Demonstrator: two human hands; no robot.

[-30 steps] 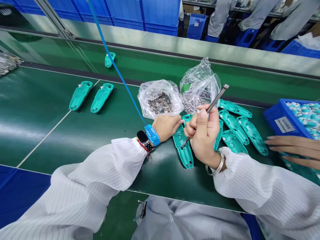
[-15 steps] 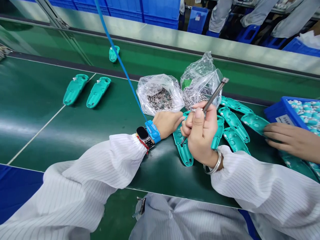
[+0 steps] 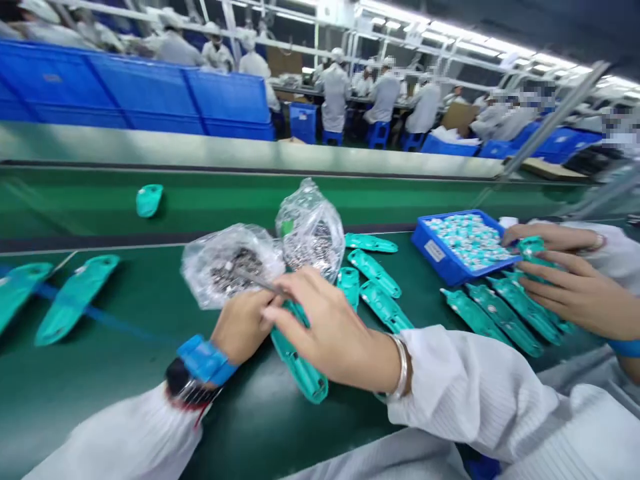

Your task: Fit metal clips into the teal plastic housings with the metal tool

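Along the left of the green conveyor belt (image 3: 95, 407), two loose casings (image 3: 75, 300) lying flat, one cut off by the frame, and a blue cord (image 3: 107, 319) running across them. Farther off on the upper belt, a small teal cap (image 3: 149, 200). Next, a clear plastic bag (image 3: 230, 267) of small metal parts, and touching it on the right, a taller bag (image 3: 310, 230) of the same kind. Low down on the left wrist, a smartwatch (image 3: 177, 377) and a blue wrist strap (image 3: 203, 360). Left hand (image 3: 243, 327) closed against the upper end of a teal casing (image 3: 299, 363), its grip partly hidden, the casing tilted between both hands with its lower end down near the belt. Right hand (image 3: 325, 327) just beside it, fingers together and pinched on a slim metal tool (image 3: 257, 283), the far end of the tool over the first bag. Around the right wrist, a silver bangle (image 3: 400, 368). Beyond, a loose group of casings (image 3: 374, 273), then a blue crate (image 3: 450, 247) packed with small teal-and-white parts (image 3: 467, 240), a row of casings (image 3: 505, 317) below it, and at the far right a co-worker's hands (image 3: 575, 293) around a teal piece (image 3: 531, 248)
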